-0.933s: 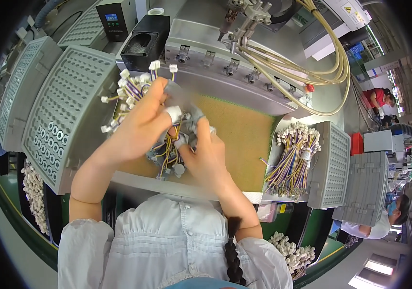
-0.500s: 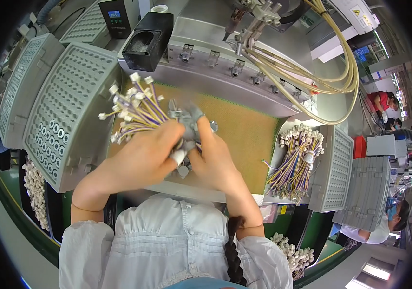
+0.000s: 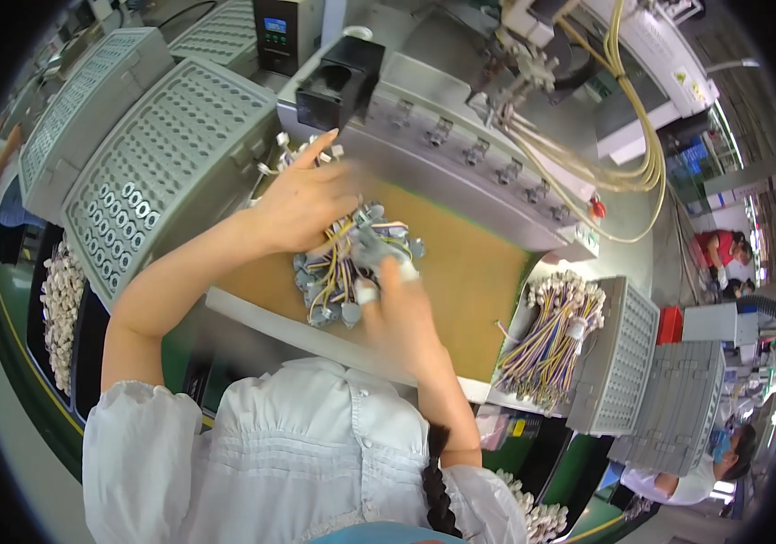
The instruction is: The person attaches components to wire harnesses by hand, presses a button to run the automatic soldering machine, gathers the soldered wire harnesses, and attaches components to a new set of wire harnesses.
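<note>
A loose cluster of purple, yellow and white wires [image 3: 339, 263] with round grey parts [image 3: 348, 314] at their ends lies on the brown mat. My left hand [image 3: 308, 207] bends over the wires, one finger sticking out, the others closed on the strands; its fingertips are partly hidden. White connectors [image 3: 283, 140] show behind it. From the right, my right hand [image 3: 403, 313] reaches into the grey parts. White covers sit on its thumb and a finger, which are apart; motion blur hides whether they grip a part.
A second wire bundle [image 3: 558, 337] lies in a metal tray at right, beside grey perforated trays [image 3: 622, 363]. More trays [image 3: 165, 136] stand at left, one partly filled with rings. A black box [image 3: 341, 83], metal fixture and hoses [image 3: 628, 127] border the mat's far side.
My hands have moved apart, the left up and away, the right down and right. The wires and grey parts, earlier held up together, now spread on the mat. The whole view has shifted.
</note>
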`<state>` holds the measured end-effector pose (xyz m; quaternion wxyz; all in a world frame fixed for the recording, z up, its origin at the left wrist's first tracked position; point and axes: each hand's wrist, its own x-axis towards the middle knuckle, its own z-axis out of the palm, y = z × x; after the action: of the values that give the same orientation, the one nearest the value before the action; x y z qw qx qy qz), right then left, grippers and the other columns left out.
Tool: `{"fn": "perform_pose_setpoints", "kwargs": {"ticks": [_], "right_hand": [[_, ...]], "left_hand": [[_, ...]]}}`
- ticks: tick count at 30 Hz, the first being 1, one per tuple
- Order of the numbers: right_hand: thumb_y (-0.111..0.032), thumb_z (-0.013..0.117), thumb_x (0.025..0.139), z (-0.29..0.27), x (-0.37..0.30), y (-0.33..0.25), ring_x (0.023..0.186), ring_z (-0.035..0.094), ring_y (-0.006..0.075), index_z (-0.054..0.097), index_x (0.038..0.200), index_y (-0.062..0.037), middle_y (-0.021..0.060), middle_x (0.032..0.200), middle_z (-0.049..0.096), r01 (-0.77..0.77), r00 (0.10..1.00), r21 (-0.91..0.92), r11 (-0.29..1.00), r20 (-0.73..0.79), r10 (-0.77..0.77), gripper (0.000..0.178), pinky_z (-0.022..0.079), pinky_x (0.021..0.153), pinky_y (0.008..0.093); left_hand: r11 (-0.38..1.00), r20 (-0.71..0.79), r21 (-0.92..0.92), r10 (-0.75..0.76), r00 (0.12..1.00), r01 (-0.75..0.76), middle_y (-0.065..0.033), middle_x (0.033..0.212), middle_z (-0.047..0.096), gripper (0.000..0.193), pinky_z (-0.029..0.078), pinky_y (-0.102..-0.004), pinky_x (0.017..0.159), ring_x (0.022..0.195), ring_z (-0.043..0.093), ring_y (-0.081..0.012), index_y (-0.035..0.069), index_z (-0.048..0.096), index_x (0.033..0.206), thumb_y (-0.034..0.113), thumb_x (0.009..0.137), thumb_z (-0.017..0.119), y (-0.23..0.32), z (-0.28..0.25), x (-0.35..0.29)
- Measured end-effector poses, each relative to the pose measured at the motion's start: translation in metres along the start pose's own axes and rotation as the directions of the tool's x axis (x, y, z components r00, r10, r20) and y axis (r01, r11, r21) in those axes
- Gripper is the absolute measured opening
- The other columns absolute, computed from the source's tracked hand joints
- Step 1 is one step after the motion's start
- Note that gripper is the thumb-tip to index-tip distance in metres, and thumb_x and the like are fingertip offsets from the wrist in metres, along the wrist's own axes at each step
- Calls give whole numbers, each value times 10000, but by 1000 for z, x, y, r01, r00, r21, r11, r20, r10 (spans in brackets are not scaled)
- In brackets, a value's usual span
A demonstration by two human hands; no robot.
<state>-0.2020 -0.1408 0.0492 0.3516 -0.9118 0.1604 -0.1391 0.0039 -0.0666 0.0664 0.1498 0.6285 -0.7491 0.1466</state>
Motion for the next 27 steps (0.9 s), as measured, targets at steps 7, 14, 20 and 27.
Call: {"fn": "perform_pose_setpoints", "kwargs": {"ticks": [7, 14, 20, 27], "right_hand": [[19, 588, 838, -27, -36, 2, 989, 617, 190, 541, 1179, 28, 138, 1082, 660, 92, 925, 458, 884, -367, 94, 344, 466, 911, 332], [19, 548, 876, -21, -49, -10, 881, 629, 195, 563, 1106, 55, 151, 1008, 648, 189, 929, 520, 833, -369, 20, 234, 526, 794, 315], [6, 512, 896, -14, -52, 1, 733, 626, 155, 561, 1111, 38, 131, 954, 656, 108, 974, 574, 811, -226, 30, 223, 529, 682, 268], [10, 524, 900, -14, -36, 3, 758, 641, 160, 567, 1065, 68, 146, 926, 662, 43, 997, 499, 865, -83, -1, 180, 544, 697, 272]], "left_hand": [[964, -281, 145, -175, 944, 222, 9, 670, 542, 141, 328, -501, 1069, 663, 563, -154, 103, 523, 644, 96, 573, 645, 45, -87, -49], [426, -360, 575, -635, 683, 699, -37, 720, 568, 206, 346, -494, 1039, 695, 574, -191, 70, 499, 647, 135, 598, 688, 124, -232, -150], [-9, -385, 721, -836, 390, 693, -64, 740, 549, 283, 335, -474, 1021, 788, 570, -248, 45, 529, 739, 278, 732, 690, 142, -251, -282], [-239, -170, 782, -970, -173, 575, -58, 862, 642, 126, 200, -579, 1105, 1031, 564, -258, 122, 666, 831, 96, 741, 582, 148, -152, -489]]}}
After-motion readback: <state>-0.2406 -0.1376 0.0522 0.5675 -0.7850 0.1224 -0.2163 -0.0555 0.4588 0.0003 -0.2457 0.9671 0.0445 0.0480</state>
